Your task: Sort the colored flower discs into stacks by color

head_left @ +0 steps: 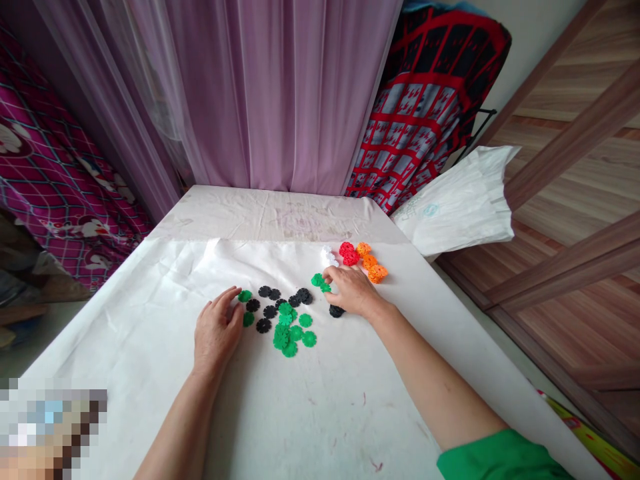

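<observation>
My left hand [216,332] rests on the white cloth with its fingers stretched out, the tips beside a green notched disc [245,296] at the left of the scatter. Another green disc [249,319] lies by its thumb. My right hand [353,291] reaches over the right side, thumb and forefinger apart around some green discs [318,280]; its other fingers are partly hidden. Black discs [336,311] lie under its wrist side. Between the hands are loose black discs [263,325] and an overlapping heap of green discs [282,336].
Beyond my right hand sit small piles of white discs [329,255], red discs [349,253] and orange discs [373,267]. The cloth-covered table [300,413] ends at a purple curtain [285,100]. A white bag [460,207] stands at its right edge.
</observation>
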Available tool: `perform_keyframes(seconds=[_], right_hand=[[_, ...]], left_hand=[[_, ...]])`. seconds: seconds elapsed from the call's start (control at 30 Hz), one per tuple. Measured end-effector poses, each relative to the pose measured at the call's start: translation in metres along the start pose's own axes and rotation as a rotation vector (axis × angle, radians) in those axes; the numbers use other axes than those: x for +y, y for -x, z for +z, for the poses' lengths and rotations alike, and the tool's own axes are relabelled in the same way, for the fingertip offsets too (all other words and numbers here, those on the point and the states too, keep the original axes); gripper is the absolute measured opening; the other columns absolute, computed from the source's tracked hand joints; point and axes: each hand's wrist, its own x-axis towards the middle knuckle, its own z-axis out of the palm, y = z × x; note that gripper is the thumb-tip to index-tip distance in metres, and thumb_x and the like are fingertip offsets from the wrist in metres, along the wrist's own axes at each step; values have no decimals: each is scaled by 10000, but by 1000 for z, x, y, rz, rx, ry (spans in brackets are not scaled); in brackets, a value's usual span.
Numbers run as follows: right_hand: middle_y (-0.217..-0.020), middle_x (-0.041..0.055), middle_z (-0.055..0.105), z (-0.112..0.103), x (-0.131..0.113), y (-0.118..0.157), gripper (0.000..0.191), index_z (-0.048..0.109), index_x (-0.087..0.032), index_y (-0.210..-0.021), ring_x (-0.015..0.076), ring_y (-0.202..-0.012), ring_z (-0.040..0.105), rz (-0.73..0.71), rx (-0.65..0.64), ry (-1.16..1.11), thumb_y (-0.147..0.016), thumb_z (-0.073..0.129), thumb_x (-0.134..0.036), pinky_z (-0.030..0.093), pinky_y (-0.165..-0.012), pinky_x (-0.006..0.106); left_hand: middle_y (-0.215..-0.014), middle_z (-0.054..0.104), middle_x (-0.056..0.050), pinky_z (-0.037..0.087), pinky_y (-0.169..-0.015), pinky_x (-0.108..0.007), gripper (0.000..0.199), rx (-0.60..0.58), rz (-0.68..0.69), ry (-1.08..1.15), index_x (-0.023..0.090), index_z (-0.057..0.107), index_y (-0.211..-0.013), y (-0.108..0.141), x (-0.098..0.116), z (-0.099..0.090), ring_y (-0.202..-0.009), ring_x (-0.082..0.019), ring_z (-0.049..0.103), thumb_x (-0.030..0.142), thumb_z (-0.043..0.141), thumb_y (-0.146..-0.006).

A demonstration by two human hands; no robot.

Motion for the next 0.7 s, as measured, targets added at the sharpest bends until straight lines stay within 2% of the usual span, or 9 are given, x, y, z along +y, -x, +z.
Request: perform_keyframes(seconds=[0.13,0.37,0.53,0.6,0.7], right_hand=[[-1077,31,723,0,3,-19,295,590,-206,-1097,215,-1034,612,85,25,5,-810,654,-200,363,-833,311],[-1044,49,730,4,-3,-34,318,604,-207,-1128,231,-1059,605,65,-3,48,-815,662,-210,399,-834,316],[-1036,68,728,5,-1,-18,178,645,-207,-1037,228,-1026,614,108,124,55,-894,544,-177,409,-836,318],[-1002,63,732,3,-2,-5,208,664,-210,-995,220,-979,625,137,172,36,-899,492,-142,417,-821,314],[-1012,47,738,5,-11,12,249,688,-223,-961,209,-968,631,125,173,-23,-880,483,-108,434,-828,307]], left_hand=[[-1245,699,-56,494,-985,-430,380,4,12,2,247,686,-1155,0,0,0,-1031,-247,657,328,462,-858],[-1264,690,-56,501,-960,-422,382,5,4,6,245,685,-1160,2,0,1,-1031,-248,652,331,468,-858],[-1240,700,-52,503,-954,-420,377,13,3,11,253,690,-1151,2,1,0,-981,-239,661,330,471,-854],[-1230,703,-56,498,-969,-424,378,11,1,12,251,694,-1145,1,2,0,-992,-243,663,331,471,-850],[-1221,707,-65,489,-993,-431,383,-2,1,12,243,694,-1146,0,2,0,-1031,-253,662,327,473,-845]])
